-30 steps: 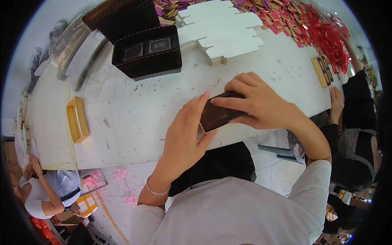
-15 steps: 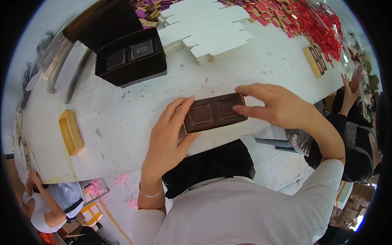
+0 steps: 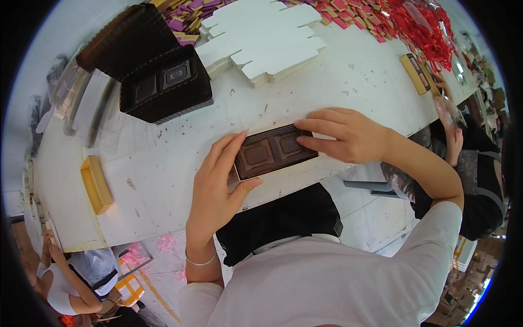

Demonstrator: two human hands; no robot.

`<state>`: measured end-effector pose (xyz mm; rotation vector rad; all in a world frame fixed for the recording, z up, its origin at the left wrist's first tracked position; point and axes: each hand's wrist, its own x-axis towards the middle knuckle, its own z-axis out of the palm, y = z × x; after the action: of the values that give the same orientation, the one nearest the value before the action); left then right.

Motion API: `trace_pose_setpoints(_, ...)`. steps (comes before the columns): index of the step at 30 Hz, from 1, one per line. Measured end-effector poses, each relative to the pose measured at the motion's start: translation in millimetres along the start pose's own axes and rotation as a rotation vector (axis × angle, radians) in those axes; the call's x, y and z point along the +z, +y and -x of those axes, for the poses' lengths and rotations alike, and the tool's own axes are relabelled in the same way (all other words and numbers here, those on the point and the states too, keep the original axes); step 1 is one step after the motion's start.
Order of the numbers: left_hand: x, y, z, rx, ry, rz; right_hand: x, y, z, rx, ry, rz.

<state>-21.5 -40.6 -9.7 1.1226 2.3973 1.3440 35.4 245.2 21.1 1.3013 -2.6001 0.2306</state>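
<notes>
A brown plastic tray [image 3: 261, 154] with two square recesses sits inside a shallow pale-edged box, near the table's front edge. My left hand [image 3: 216, 182] grips the box's left end, fingers on the far side and thumb on the near side. Over the right end, my right hand [image 3: 343, 135] has its fingers stretched out, thumb and forefinger a little apart. Their tips touch the tray by its far right edge and right recess. Beyond them stands a dark box of stacked brown trays [image 3: 166, 84], its tall back part leaning left.
White flat cartons [image 3: 261, 38] are piled at the back, with purple-gold and red-gold packets [image 3: 348, 13] and red ribbons [image 3: 422, 32] behind. A gold box [image 3: 97, 185] lies left, another filled one [image 3: 417, 73] right. Co-workers [image 3: 81, 278] sit at both sides.
My right fingers have come closer together and lower onto the tray. The view has shifted slightly. The co-worker on the right has moved both hands, one reaching by the gold box.
</notes>
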Motion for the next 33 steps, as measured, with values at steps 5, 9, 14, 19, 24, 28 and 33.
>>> trace_pose_setpoints(5, 3, 1, 1, 0.003, 0.011, 0.015, 15, -38, 12, 0.278, -0.172, 0.067)
trace_pose_setpoints(9, -2, 3, 1, 0.003, -0.017, -0.021, 11, -41, 9, 0.335, -0.148, 0.019)
trace_pose_setpoints(14, -4, 11, -2, 0.0, -0.101, -0.129, 4, -23, 13, 0.362, -0.008, -0.059)
trace_pose_setpoints(19, -5, 18, -30, 0.129, -0.184, -0.306, -14, 91, 6, 0.619, 0.594, 0.037)
trace_pose_setpoints(24, 19, -7, -69, 0.241, -0.156, -0.237, 8, 244, -27, 1.091, 0.517, -0.3)
trace_pose_setpoints(28, 18, -8, -66, 0.244, -0.179, -0.236, 18, 280, -60, 1.156, 0.187, -0.188)
trace_pose_setpoints(33, 18, -12, -69, 0.221, -0.173, -0.106, 17, 290, -57, 1.127, 0.128, 0.104)
